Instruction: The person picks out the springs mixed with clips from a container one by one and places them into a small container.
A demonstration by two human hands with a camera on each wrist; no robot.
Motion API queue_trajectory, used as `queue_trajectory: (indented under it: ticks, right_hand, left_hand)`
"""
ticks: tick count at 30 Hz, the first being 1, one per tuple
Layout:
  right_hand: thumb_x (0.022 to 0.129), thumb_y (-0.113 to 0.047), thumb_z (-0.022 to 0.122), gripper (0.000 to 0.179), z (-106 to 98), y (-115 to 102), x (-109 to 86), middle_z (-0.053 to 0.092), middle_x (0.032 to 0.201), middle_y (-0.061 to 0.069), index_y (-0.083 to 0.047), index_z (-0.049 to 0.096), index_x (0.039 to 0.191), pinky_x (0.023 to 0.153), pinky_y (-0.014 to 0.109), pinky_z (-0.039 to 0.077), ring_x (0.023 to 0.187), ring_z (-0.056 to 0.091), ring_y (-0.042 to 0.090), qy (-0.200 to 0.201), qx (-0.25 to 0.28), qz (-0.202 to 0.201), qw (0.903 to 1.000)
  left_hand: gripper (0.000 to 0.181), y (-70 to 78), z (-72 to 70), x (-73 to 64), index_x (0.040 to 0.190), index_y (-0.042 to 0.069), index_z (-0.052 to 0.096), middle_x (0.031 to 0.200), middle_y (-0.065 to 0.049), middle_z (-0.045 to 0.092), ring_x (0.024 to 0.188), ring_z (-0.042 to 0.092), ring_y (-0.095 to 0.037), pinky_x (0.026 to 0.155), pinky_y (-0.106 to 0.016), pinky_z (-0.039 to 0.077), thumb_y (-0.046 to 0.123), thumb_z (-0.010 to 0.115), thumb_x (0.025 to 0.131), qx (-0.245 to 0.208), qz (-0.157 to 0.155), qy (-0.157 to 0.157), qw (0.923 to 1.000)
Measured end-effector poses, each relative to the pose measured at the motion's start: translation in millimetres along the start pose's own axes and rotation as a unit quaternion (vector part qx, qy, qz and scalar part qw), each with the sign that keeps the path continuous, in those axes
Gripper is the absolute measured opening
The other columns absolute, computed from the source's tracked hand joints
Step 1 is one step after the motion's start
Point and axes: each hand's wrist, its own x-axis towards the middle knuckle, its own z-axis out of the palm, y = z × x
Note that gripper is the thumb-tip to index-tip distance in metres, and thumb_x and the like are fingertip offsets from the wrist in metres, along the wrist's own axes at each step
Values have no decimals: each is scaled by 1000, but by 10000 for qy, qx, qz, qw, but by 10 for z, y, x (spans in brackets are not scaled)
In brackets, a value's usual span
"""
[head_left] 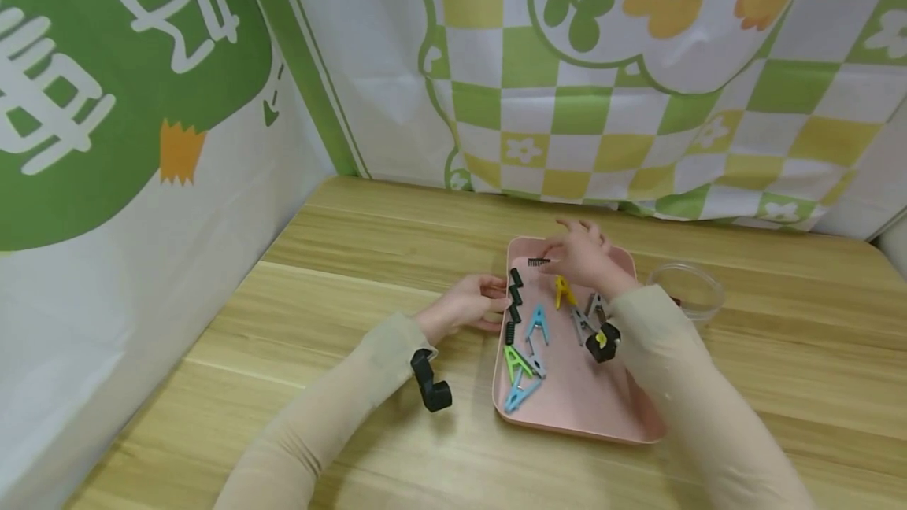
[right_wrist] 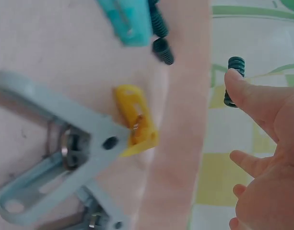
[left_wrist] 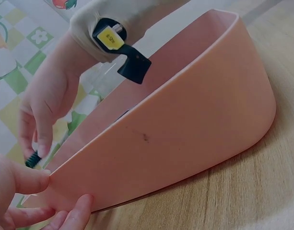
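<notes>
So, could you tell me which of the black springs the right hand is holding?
The spring at the far end of the pink tray, pinched in the right hand. The other black springs lie untouched in a row along the tray's left edge.

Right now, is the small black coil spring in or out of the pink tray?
Out: the right hand pinches the spring above it.

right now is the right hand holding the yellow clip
No, the right hand pinches a small black spring above the far end of the pink tray, while the yellow clip lies loose in the tray.
</notes>
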Motion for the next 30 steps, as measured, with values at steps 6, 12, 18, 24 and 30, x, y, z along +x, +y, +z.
queue_trajectory:
  ticks: [6, 12, 18, 24, 30]
  right_hand:
    - [87, -24, 69, 17, -115, -94, -92, 16, 156, 17, -12, 72, 99, 107, 70, 3, 140, 0, 47, 206, 145, -308, 9992]
    - [86, -20, 71, 14, -169, -189, -172, 18, 156, 14, -12, 72, 96, 108, 68, -1, 141, -2, 44, 447, 337, -609, 9966]
    - [85, -18, 72, 12, -162, -216, -223, 21, 155, 12, -11, 72, 95, 109, 66, -2, 141, -1, 43, 668, 449, -753, 9939]
    - [86, -18, 71, 12, -183, -174, -321, 22, 154, 15, -10, 71, 95, 107, 68, -1, 140, 0, 44, 761, 435, -841, 9926]
    - [84, -14, 73, 9, -220, -88, -411, 23, 154, 17, -9, 72, 91, 105, 70, -3, 140, -1, 44, 907, 494, -1057, 9890]
  left_hand:
    - [45, 14, 3, 7, 137, -3, 42, 128, -23, 51, 107, 59, -32, 79, -38, 59, 3, 55, 94, -49, -89, 55, 9999]
    - [46, 12, -1, 11, 137, -3, 42, 128, -23, 51, 106, 60, -31, 79, -38, 59, 3, 56, 94, -38, -118, 46, 9999]
    - [45, 0, 4, 18, 137, -1, 44, 127, -22, 52, 105, 60, -30, 79, -38, 59, 4, 55, 94, -68, -109, 38, 9999]
    - [45, -6, 4, 22, 137, -1, 44, 125, -22, 51, 104, 59, -29, 78, -37, 59, 3, 56, 94, -82, -120, 81, 9999]
    - [46, -7, 0, 21, 138, -2, 43, 127, -22, 50, 104, 59, -30, 78, -36, 60, 2, 56, 94, -88, -131, 92, 9998]
